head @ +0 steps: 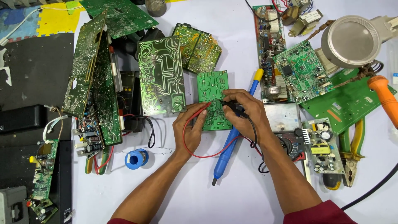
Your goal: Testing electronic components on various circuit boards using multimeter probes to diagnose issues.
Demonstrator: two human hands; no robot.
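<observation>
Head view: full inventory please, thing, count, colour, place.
small circuit board: 1, green, centre, under both probes
red probe: 1, red lead, in left hand
black probe: 1, black lead, in right hand
other circuit boards: about ten, green, spread left, top and right
desoldering pump: 1, blue with yellow tip, lies under right hand
multimeter: 1, grey and black, right of the hands
solder spool: 1, blue, lower left of centre
pliers: 1, yellow-green handles, right
magnifier lamp: 1, grey, upper right
orange-handled tool: 1, right edge
table: 1, white
left hand: 1, centre
right hand: 1, centre
</observation>
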